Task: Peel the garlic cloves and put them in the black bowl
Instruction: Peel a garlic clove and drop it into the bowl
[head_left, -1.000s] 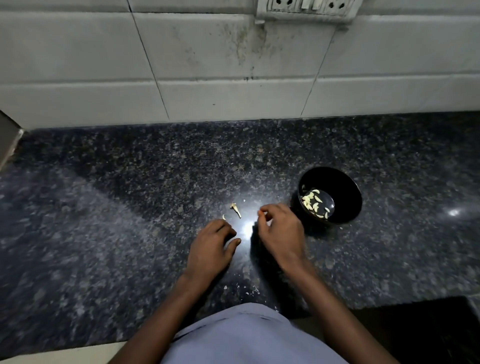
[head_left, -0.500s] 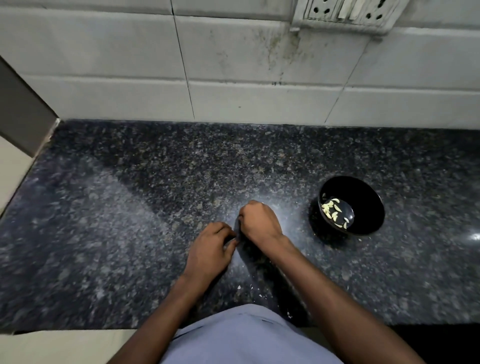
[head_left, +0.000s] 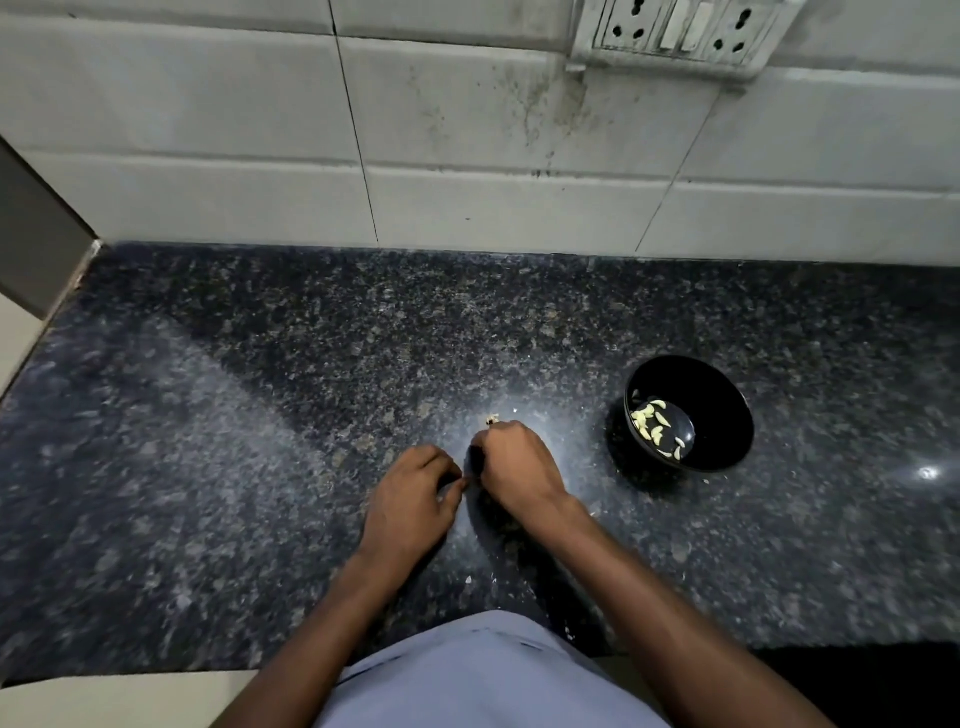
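On dark counter (head_left: 218, 467), left of bowl (head_left: 727, 441) of cloves (head_left: 655, 427): left hand (head_left: 410, 504) and right hand (head_left: 519, 467) curled knuckle-up, touching; grip hidden, cannot tell.

Dim overall. Bright glare patch at frame centre on the speckled dark granite countertop (head_left: 260, 415), smaller glint at right. Soft shadows below the forearms. Wide-angle bending and slight blur toward the edges.

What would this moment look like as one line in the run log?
phase: peeling | left hand, right hand: curled, close together on countertop; what they hold hidden | black bowl: peeled cloves inside | garlic scrap beyond right hand
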